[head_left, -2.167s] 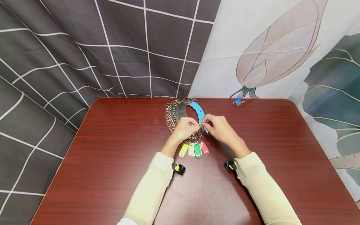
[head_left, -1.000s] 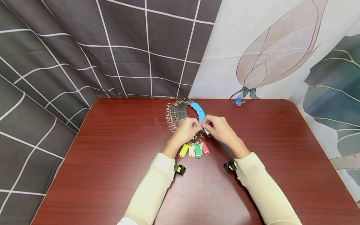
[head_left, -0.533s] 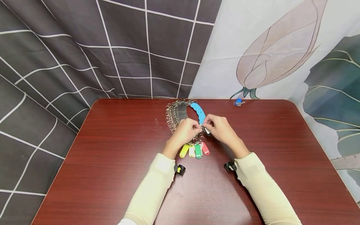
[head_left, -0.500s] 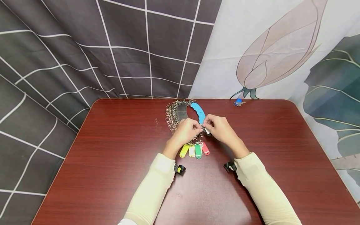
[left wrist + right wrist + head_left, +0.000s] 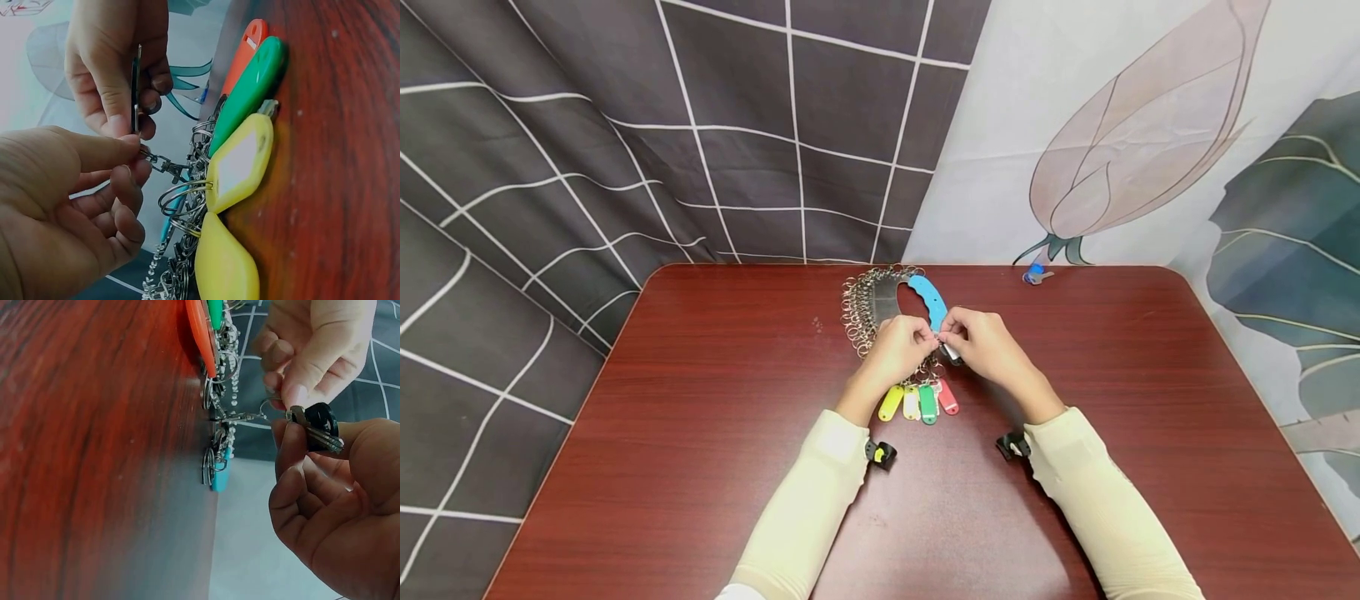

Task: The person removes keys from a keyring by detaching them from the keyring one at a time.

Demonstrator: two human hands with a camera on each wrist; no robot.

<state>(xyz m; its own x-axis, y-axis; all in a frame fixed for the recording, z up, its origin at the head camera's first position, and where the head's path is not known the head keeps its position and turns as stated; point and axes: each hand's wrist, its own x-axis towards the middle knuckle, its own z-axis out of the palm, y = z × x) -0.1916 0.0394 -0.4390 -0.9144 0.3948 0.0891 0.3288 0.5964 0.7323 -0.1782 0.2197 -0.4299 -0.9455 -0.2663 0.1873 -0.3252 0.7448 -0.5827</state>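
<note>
My left hand (image 5: 898, 343) pinches a metal split ring (image 5: 269, 405) between thumb and forefinger; the ring is linked to a small swivel clasp (image 5: 167, 165). Facing it, my right hand (image 5: 983, 340) pinches a key (image 5: 324, 439) with a black tag (image 5: 322, 416), its fingertips meeting the left ones at the ring. Beneath both hands lies a bunch of rings and clasps (image 5: 854, 315) around a grey curved plate (image 5: 886, 298) with a light blue handle (image 5: 929, 298). Yellow (image 5: 891, 403), green (image 5: 928, 405) and red (image 5: 949, 398) key tags hang from its near end.
A second yellow tag (image 5: 912, 403) with a white label lies between the first yellow and green ones. At the table's back edge sits a blue tag (image 5: 1033, 271) with a key. A dark checked curtain (image 5: 737, 167) and a flowered cloth hang behind the table (image 5: 700, 467).
Both hands stay at the ring with only slight finger shifts; the left hand has moved a little to the right since the earliest frame. The bunch and tags have hardly moved.
</note>
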